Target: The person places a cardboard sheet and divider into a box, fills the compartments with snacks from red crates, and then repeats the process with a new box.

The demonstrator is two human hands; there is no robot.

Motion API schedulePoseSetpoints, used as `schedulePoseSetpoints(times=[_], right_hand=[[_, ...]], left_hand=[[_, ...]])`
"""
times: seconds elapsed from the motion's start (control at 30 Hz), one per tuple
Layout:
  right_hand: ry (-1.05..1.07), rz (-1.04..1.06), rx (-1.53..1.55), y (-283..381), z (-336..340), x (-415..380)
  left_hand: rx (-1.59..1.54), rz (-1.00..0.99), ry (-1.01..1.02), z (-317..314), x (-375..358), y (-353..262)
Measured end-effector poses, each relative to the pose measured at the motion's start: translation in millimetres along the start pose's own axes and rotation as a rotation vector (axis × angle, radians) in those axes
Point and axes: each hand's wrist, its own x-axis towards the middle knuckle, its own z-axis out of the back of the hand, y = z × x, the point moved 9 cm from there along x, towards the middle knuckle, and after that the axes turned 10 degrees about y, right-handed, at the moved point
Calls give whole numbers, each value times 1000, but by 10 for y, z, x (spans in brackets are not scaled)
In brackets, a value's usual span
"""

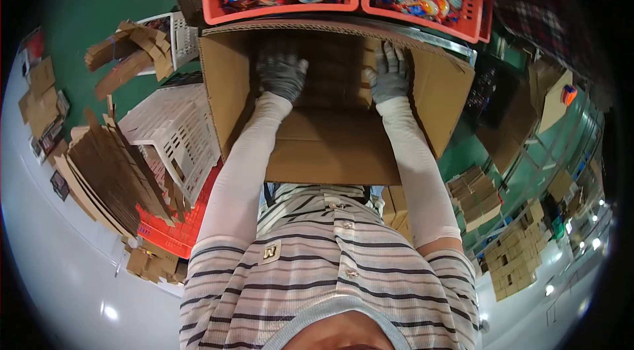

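A large cardboard box (330, 158) stands open in front of me, its flaps folded outward. Inside it, at the left, is my left hand (282, 74) in a grey glove, fingers stretched forward and partly in shadow. My right hand (389, 76), gloved the same way, lies near the right inner wall with its fingers extended and thumb apart. No object shows in either hand. Both seem to rest on brown cardboard in the box, though contact under the palms is hidden. White sleeves cover both forearms.
Beyond the box, a red crate (281, 12) and a second red crate (422, 23) hold several wrapped round items. At the left are a white plastic crate (175, 132), stacked cardboard sheets (109, 165) and a red basket (168, 234). Bundled cardboard (474, 195) lies at the right.
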Motion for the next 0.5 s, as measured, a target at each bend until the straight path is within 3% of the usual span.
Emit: schedulePoseSetpoints(times=[0.03, 0.1, 0.17, 0.23, 0.3, 0.37, 0.4, 0.43, 0.5], right_hand=[[-5, 17, 4, 87, -18, 11], [69, 183, -80, 408, -81, 42], [115, 208, -108, 408, -374, 100], [315, 133, -208, 259, -750, 163], [180, 172, -144, 274, -740, 153], [442, 76, -247, 204, -896, 136], [449, 76, -205, 163, -974, 133], [253, 136, -153, 181, -899, 139], [261, 153, -142, 240, -765, 149]], left_hand=[[1, 17, -6, -1, -8, -34], [-46, -389, -157, -6, -102, -459], [-24, -347, -129, -202, 9, -442], [-24, -298, -30, -340, 94, -442], [9, -284, 26, -415, 146, -437], [1, -280, 43, -472, 90, -466], [-1, -272, 51, -459, 164, -459], [-34, -283, 6, -437, 162, -456], [-85, -280, 18, -374, 136, -442]])
